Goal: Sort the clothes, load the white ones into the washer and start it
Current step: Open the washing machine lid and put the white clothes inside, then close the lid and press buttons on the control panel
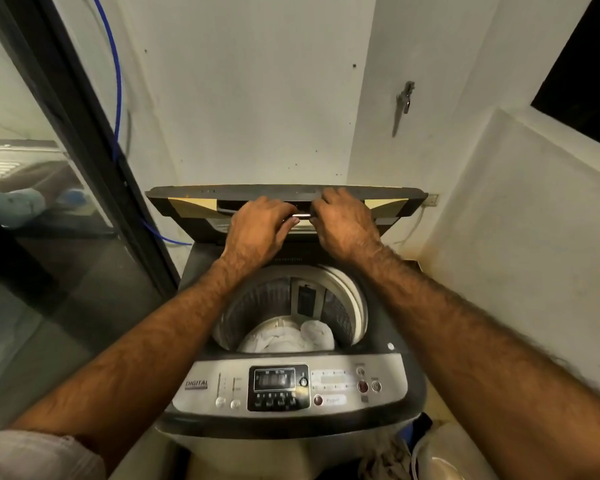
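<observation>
Both hands grip the raised dark-grey washer lid by its chrome handle: left hand, right hand. White clothes sit well below in the steel drum; fingertips are hidden.

Washer panel is glossy silver and black plastic; drum ribbed metal; lid dark, matt; handle shiny; clothes soft white cloth; wall rough painted plaster
</observation>
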A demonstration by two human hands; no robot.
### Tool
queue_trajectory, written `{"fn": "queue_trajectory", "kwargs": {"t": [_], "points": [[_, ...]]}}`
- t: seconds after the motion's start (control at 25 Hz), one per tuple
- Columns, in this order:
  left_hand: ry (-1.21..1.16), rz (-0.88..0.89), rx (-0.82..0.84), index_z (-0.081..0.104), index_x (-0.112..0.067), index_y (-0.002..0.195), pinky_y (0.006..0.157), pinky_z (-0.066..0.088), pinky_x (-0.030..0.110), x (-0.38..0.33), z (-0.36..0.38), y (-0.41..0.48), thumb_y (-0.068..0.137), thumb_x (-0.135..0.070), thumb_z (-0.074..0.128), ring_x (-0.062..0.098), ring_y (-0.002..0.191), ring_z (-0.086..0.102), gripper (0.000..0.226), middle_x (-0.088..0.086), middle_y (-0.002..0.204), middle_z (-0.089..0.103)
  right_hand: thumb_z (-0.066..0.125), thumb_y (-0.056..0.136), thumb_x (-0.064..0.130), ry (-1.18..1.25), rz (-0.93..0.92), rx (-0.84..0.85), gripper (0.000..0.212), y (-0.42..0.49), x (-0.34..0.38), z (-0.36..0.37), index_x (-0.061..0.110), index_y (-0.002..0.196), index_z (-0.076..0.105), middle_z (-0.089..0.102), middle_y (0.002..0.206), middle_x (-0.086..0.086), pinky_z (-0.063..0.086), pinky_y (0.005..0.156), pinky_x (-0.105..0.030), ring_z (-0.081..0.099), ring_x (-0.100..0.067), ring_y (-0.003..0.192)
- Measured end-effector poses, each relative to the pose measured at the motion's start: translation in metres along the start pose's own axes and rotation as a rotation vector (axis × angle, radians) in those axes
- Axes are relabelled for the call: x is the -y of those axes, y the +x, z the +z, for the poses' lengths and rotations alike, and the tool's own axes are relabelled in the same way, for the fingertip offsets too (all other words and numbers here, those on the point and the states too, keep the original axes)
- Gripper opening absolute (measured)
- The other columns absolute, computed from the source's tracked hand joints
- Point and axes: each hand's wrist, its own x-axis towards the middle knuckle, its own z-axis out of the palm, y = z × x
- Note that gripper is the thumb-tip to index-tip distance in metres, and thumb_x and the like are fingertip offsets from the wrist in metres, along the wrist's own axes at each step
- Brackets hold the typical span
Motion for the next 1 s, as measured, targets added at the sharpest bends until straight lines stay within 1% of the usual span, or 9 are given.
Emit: {"fn": "queue_trajectory", "kwargs": {"t": [0.12, 0.2, 0.28, 0.36, 0.48, 0.6, 0.8, 0.92, 1.0], "points": [[0.0, 0.02, 0.035, 0.071, -0.021, 0.113, 0.084, 0.049, 0.035, -0.015, -0.007, -0.033, 0.1, -0.04, 0.053, 0.019, 0.095, 0.064, 0.029, 0.001, 0.104, 0.074, 0.066, 0.092, 0.033, 0.03, -0.068, 0.019, 0.026, -0.037, 0.004, -0.004, 0.015, 0.11, 0.066, 0.065, 0.109, -0.008, 0.052, 0.08, -0.04, 0.059, -0.025, 0.1], [-0.112, -0.025, 0.074, 0.072, -0.026, 0.105, 0.075, 0.047, 0.03, -0.021, -0.011, -0.054, 0.098, -0.042, 0.056, 0.016, 0.087, 0.065, 0.024, -0.004, 0.095, 0.074, 0.06, 0.094, 0.035, 0.121, -0.116, 0.068, 0.023, -0.06, 0.003, -0.008, 0.015, 0.105, 0.064, 0.065, 0.103, -0.007, 0.053, 0.079, -0.042, 0.059, -0.024, 0.095], [-0.298, -0.135, 0.243, 0.074, -0.029, 0.098, 0.07, 0.049, 0.03, -0.024, -0.012, -0.07, 0.095, -0.043, 0.06, 0.011, 0.077, 0.064, 0.02, -0.01, 0.084, 0.072, 0.055, 0.097, 0.036, 0.295, -0.094, 0.203, 0.021, -0.085, 0.004, -0.008, 0.017, 0.099, 0.064, 0.064, 0.095, -0.004, 0.054, 0.077, -0.041, 0.059, -0.021, 0.088], [-0.416, -0.214, 0.457, 0.075, -0.027, 0.094, 0.073, 0.053, 0.033, -0.027, 0.0, -0.086, 0.093, -0.039, 0.065, 0.007, 0.075, 0.063, 0.016, -0.012, 0.081, 0.07, 0.055, 0.099, 0.036, 0.449, -0.005, 0.391, 0.021, -0.11, 0.011, -0.001, 0.017, 0.096, 0.065, 0.065, 0.091, -0.002, 0.056, 0.077, -0.043, 0.061, -0.019, 0.084], [-0.426, -0.291, 0.576, 0.077, -0.024, 0.093, 0.08, 0.057, 0.036, -0.03, 0.026, -0.108, 0.092, -0.036, 0.068, 0.011, 0.081, 0.067, 0.015, -0.006, 0.086, 0.073, 0.056, 0.099, 0.035, 0.471, 0.056, 0.525, 0.021, -0.13, 0.02, 0.02, 0.017, 0.098, 0.067, 0.067, 0.091, -0.001, 0.052, 0.074, -0.034, 0.062, -0.018, 0.084], [-0.481, -0.353, 0.615, 0.077, -0.024, 0.088, 0.073, 0.053, 0.029, -0.025, 0.046, -0.117, 0.091, -0.034, 0.07, 0.009, 0.072, 0.063, 0.013, -0.008, 0.076, 0.07, 0.055, 0.099, 0.035, 0.484, 0.081, 0.574, 0.022, -0.134, 0.023, 0.035, 0.016, 0.1, 0.068, 0.067, 0.09, -0.002, 0.047, 0.072, -0.031, 0.062, -0.019, 0.083], [-0.513, -0.408, 0.662, 0.076, -0.028, 0.084, 0.068, 0.046, 0.025, -0.018, 0.067, -0.125, 0.091, -0.034, 0.071, 0.004, 0.064, 0.057, 0.011, -0.015, 0.067, 0.064, 0.054, 0.1, 0.033, 0.462, 0.103, 0.612, 0.022, -0.143, 0.028, 0.056, 0.016, 0.1, 0.068, 0.069, 0.096, -0.003, 0.054, 0.083, -0.037, 0.064, -0.021, 0.088], [-0.509, -0.399, 0.655, 0.077, -0.025, 0.091, 0.068, 0.046, 0.027, -0.013, 0.075, -0.124, 0.092, -0.035, 0.068, 0.007, 0.068, 0.057, 0.013, -0.016, 0.069, 0.063, 0.057, 0.098, 0.03, 0.44, 0.123, 0.536, 0.021, -0.143, 0.024, 0.062, 0.019, 0.11, 0.07, 0.065, 0.105, -0.002, 0.053, 0.088, -0.037, 0.061, -0.02, 0.101], [-0.503, -0.367, 0.642, 0.076, -0.024, 0.098, 0.076, 0.053, 0.031, -0.01, 0.078, -0.125, 0.095, -0.038, 0.064, 0.008, 0.079, 0.062, 0.018, -0.014, 0.08, 0.067, 0.059, 0.098, 0.025, 0.52, 0.232, 0.418, 0.028, -0.16, 0.015, 0.063, 0.019, 0.123, 0.069, 0.062, 0.12, -0.002, 0.051, 0.097, -0.037, 0.056, -0.019, 0.113]]}}
